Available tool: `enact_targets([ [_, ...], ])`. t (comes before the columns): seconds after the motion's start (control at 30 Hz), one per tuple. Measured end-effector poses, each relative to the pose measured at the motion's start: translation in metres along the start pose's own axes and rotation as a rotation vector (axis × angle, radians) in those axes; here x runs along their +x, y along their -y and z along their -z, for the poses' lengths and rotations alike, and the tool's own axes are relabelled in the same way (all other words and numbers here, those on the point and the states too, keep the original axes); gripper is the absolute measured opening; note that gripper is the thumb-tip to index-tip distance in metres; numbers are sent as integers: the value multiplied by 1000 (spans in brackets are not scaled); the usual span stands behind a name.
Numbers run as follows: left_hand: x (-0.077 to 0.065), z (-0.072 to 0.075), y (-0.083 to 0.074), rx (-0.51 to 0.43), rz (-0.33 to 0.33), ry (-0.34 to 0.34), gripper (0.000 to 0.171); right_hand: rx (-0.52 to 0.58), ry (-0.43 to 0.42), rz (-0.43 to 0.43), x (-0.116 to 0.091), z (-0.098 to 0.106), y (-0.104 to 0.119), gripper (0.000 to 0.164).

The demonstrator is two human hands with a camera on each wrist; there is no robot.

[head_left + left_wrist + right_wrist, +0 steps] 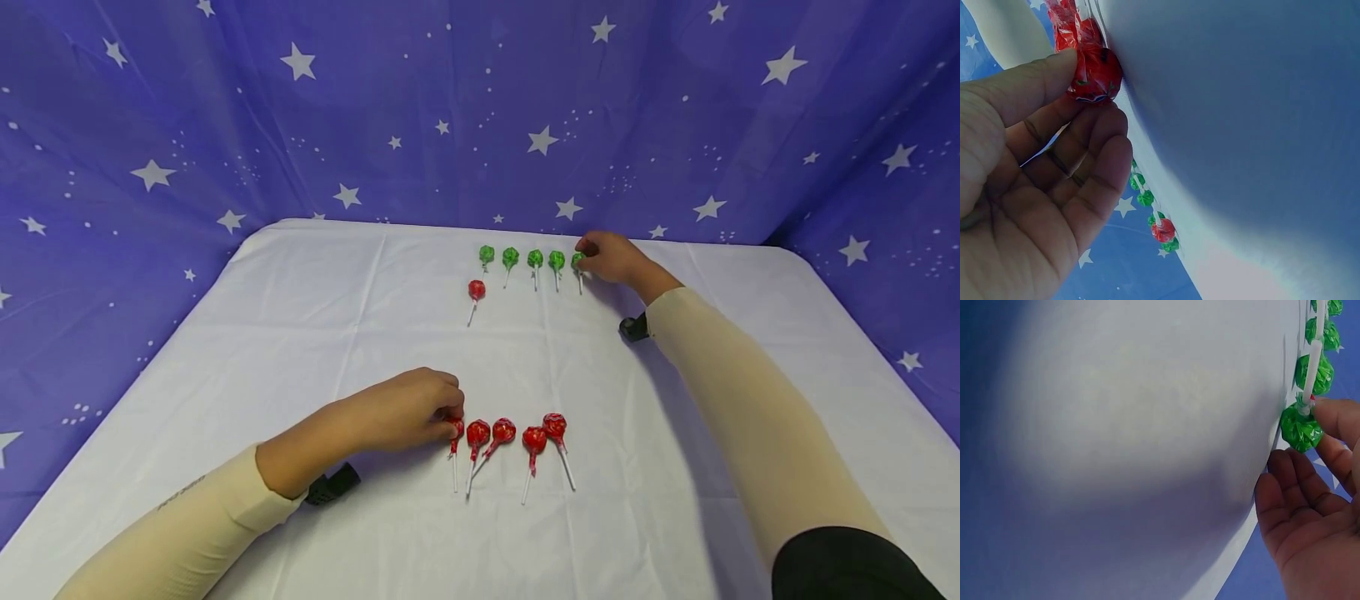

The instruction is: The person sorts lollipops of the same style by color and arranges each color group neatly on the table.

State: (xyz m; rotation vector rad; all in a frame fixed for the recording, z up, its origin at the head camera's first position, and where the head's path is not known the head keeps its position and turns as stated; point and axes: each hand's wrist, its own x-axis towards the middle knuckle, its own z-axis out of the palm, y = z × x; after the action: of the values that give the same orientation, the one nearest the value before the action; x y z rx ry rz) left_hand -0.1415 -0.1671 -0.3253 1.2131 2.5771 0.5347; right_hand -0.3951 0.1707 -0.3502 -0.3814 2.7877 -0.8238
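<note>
In the head view my left hand [405,410] pinches a red lollipop [1099,75] by its wrapped head between thumb and fingers, at the left end of the near row. Beside it lie several more red lollipops [503,432], sticks toward me. At the far side my right hand [617,257] holds the head of a green lollipop [1301,429], the rightmost of a row of several green lollipops [535,259]. Its thumb and index finger are at the wrapper in the right wrist view. A single red lollipop [477,290] lies just in front of the green row's left end.
A white cloth [315,350] covers the table, with rounded far corners. Behind and at the sides hangs a blue curtain [465,75] with white stars. Dark wrist mounts [333,485] stick out below both sleeves.
</note>
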Motion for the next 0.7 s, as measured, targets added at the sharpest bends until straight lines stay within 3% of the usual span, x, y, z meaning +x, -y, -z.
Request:
enact_targets([
  [0.23,-1,-1,-1,11,4,-15,12,29,-8,8,-5,3,-2,41],
  [0.47,-1,-2,-3,22,1,-19,12,53,-33,46,-26,8,9,43],
  [0.7,-1,-2,-4,36,2,-28,13,74,-48,170,-57,8,32,39],
])
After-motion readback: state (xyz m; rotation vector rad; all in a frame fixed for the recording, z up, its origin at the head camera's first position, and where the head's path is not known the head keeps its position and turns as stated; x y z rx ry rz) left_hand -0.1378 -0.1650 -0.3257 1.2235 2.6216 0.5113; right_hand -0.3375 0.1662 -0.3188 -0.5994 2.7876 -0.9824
